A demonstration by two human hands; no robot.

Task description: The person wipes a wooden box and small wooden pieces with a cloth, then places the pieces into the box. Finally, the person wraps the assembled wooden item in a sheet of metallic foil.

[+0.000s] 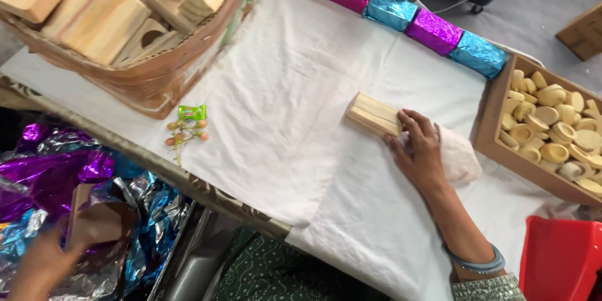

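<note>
In the middle right of the frame, the right hand (419, 150) rests on a small wooden block (374, 114) lying flat on the white cloth (276, 100) that covers the table. The fingers are spread over the near end of the block, pressing it down more than gripping it, so the hand is open on top, not clamped around it. I'd guess it's held flat like that to keep it from sliding on the cloth. A crumpled white rag (459, 153) sits just beside the hand, partly under it.

Down in the lower left, the left hand (47, 257) is blurry and low, below the table edge, and seems to be holding a brownish flat piece (84, 213) over a heap of shiny purple and blue foil (56, 169). Can't tell how tightly the fingers close on it, too smeared.

Along the upper edge there's a neat row of foil-wrapped blocks (392, 15), red, purple and blue, lined up end to end, touching. The upper left has a cardboard box (157, 81) full of bare wooden blocks, cut off by the frame. On the right a wooden tray (486, 119) holds lots of small pale round cups, also cut off. A red thing (558, 257) pokes in at the lower right, can't say what it is. Near the box lie a green candy wrapper and a little sprig with berries (185, 128).
</note>
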